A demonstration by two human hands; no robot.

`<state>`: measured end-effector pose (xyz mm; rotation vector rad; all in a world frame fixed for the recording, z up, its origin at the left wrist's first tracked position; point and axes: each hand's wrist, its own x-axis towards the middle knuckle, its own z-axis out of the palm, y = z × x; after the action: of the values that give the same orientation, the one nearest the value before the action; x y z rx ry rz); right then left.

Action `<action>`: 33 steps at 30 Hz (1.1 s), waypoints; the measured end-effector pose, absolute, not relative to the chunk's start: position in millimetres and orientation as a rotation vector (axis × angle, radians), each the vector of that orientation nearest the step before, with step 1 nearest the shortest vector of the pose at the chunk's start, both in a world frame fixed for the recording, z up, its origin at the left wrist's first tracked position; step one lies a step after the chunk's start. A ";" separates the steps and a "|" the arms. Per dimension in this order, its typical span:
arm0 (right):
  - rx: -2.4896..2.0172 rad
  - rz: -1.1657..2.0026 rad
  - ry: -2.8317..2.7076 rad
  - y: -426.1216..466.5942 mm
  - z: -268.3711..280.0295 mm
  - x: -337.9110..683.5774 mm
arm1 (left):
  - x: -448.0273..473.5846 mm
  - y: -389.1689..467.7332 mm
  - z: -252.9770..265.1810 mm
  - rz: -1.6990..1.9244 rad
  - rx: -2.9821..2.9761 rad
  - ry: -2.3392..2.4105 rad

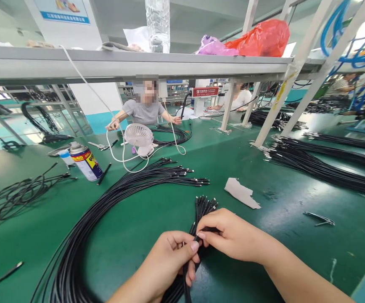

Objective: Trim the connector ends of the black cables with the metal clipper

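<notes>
My left hand [178,256] is closed round a black cable [186,281], thumb near its end. Fingertips pinched, my right hand [222,231] meets it at the cable's connector end, and a dark piece shows under the right fingers. Just beyond my hands, several connector tips [206,204] of a cable bundle point away from me. The rest of that bundle runs beneath my hands. To the left, a thick bundle of black cables [84,223] curves across the green table, its metal plug ends toward the middle.
A spray can [86,162], a white fan [138,136] and loose cables [18,193] lie to the left. Torn paper [242,193], a nail clipper [319,218] and more cable bundles [321,164] are on the right. Across the table sits a person [144,111]. An overhead shelf [170,65] spans the view.
</notes>
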<state>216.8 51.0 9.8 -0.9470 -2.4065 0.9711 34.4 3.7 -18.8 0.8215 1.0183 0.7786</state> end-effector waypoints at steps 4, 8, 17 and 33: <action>-0.970 0.882 -2.407 50.3 12.1 214.3 | 34.7 3.3 -15.9 0.781 0.807 1.027; -0.917 0.905 -2.442 49.3 15.7 213.7 | 36.2 3.4 -13.2 0.793 0.784 1.026; -0.899 0.856 -2.480 49.6 7.4 219.4 | 35.8 4.1 -19.2 0.803 0.757 0.996; -0.941 0.776 -2.500 49.0 3.4 221.0 | 36.2 4.6 -25.0 0.733 0.820 1.011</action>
<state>221.0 49.0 3.4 -0.9410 -2.5000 0.7762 36.2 4.6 -25.0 0.8204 1.0105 0.7332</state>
